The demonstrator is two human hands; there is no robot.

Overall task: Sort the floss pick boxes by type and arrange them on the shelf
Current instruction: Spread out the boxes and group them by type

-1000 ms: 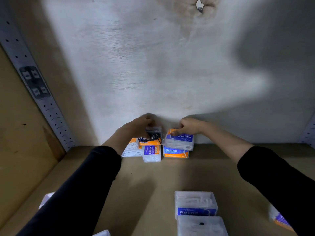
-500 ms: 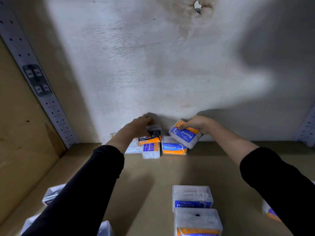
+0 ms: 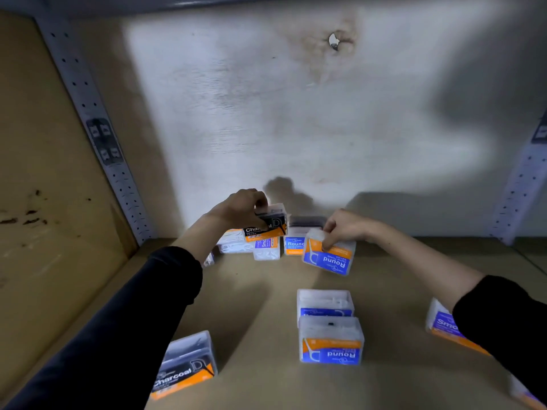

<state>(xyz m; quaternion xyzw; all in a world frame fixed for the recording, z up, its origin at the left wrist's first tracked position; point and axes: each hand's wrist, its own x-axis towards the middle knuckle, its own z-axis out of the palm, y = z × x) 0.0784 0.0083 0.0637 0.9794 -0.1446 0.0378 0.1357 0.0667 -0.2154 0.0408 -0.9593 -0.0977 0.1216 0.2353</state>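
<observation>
Head view. Our left hand (image 3: pixel 239 208) curls over the top of a Charcoal box (image 3: pixel 266 227) and grips it just above the back row (image 3: pixel 266 250), which stands against the wall (image 3: pixel 296 113). In that row we read one Smooth label and one Round label; the white boxes at its left end are too blurred to read.

Our right hand (image 3: pixel 343 227) pinches a Round box (image 3: pixel 328 258) by its top edge. The box is tilted, label upside down, just in front of the row's right end. We cannot tell whether it touches the shelf (image 3: pixel 260 306).

Nearer us:
- A Round pair (image 3: pixel 330 340), one box behind the other, mid-shelf.
- A near Charcoal box (image 3: pixel 186 365), leaning, at near left.
- A Smooth box (image 3: pixel 442 322) at right, partly behind our sleeve (image 3: pixel 503 329).
</observation>
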